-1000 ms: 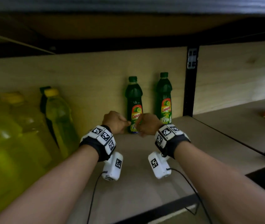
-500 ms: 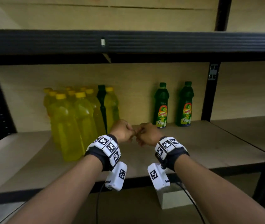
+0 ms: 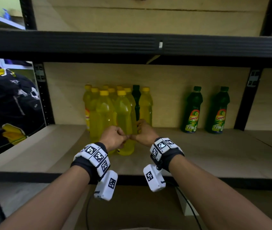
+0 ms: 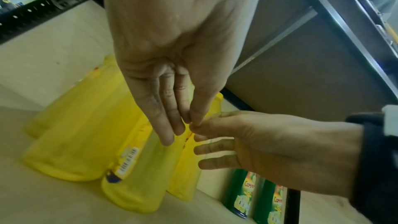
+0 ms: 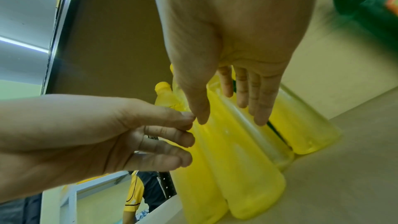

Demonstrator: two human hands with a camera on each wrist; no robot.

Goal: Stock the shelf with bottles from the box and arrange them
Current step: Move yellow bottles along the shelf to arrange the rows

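Both hands hover empty, fingers loosely extended, left hand (image 3: pixel 113 137) and right hand (image 3: pixel 146 132) touching fingertips before the clustered yellow plastic bottles (image 3: pixel 115 113) on the wooden shelf (image 3: pixel 215 155). 2 green labelled bottles (image 3: pixel 205 110) stand far right, probably kept apart by colour.

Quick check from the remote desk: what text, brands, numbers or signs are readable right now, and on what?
No text reads with certainty.
Two green bottles: red brand word on each label, seemingly "Campol", too blurred to confirm.
Yellow bottle: barcode sticker, digits too small.
Dark jersey on a person at left: white letters, partly cut off, unreadable.
Wrist bands: square coded markers, no words.
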